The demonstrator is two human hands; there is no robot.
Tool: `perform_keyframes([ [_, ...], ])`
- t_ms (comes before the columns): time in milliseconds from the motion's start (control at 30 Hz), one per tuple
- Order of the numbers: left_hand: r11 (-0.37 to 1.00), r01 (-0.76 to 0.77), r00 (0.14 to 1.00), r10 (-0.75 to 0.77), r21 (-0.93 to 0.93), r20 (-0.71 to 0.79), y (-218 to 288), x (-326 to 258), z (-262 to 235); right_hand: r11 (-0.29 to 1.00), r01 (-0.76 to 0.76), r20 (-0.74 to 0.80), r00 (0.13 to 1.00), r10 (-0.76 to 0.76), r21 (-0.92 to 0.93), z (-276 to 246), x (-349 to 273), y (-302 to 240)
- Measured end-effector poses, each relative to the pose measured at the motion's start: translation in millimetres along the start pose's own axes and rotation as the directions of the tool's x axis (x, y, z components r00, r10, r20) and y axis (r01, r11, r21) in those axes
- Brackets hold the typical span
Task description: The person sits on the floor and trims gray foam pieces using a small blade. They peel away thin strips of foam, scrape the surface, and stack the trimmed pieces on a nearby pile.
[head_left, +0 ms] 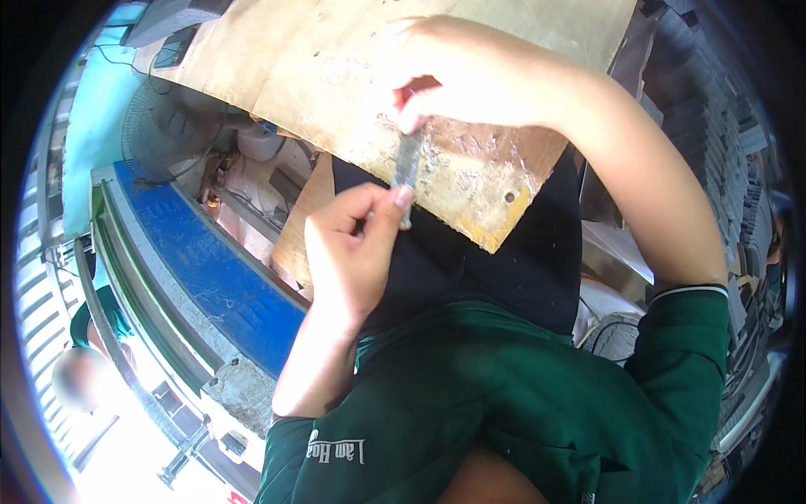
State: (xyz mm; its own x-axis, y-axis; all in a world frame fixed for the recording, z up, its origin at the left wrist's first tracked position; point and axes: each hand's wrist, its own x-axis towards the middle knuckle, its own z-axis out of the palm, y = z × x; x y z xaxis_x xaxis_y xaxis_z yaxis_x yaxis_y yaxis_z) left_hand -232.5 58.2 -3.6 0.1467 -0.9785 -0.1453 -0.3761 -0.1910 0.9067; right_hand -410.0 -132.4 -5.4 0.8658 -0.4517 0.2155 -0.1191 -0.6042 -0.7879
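Note:
A short, flat grey strip (407,160) stretches between my two hands over the edge of a worn wooden board (294,76); its exact kind is unclear. My left hand (348,239) pinches the strip's lower end between thumb and curled fingers. At the upper end, my right hand (428,71) bends down with its fingertips closed on or against the strip. Strong light washes out part of this hand. Around the strip, the board's near corner is scuffed, with whitish residue, a dark round hole (509,197) and a yellowish edge.
A fan (168,126) stands left of the board, above a long blue surface (206,252) with a green-edged rail. A phone-like dark object (175,49) lies at the board's far left. Another person (101,328) appears at the far left. Stacked grey material (714,126) lines the right side.

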Motion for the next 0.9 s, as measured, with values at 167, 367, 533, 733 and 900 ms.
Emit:
perform_keyframes([
  [167,0.996,0.083,0.997,-0.083,0.034,0.000,2.6,-2.8,-0.4,0.998,0.061,0.009,0.998,-0.061,-0.009,-5.2,-6.5,-7.5],
  [367,0.993,0.099,0.995,-0.098,0.059,-0.027,4.6,-1.7,1.6,1.000,-0.013,-0.018,1.000,0.013,-0.003,-2.0,-0.4,-4.3],
  [533,0.999,0.024,1.000,-0.025,-0.020,-0.013,4.4,-7.6,5.2,0.999,0.049,0.002,0.999,-0.049,0.002,-1.5,-10.6,1.1],
  [733,0.994,0.087,0.996,-0.087,-0.060,0.018,6.4,-4.5,1.6,0.999,0.019,-0.035,0.999,-0.018,0.033,-1.4,-2.0,-0.9],
  [900,1.000,0.028,0.994,-0.029,0.011,0.103,7.5,-15.7,5.0,0.994,-0.069,0.139,0.989,0.057,0.085,-4.6,-11.1,-9.1],
])
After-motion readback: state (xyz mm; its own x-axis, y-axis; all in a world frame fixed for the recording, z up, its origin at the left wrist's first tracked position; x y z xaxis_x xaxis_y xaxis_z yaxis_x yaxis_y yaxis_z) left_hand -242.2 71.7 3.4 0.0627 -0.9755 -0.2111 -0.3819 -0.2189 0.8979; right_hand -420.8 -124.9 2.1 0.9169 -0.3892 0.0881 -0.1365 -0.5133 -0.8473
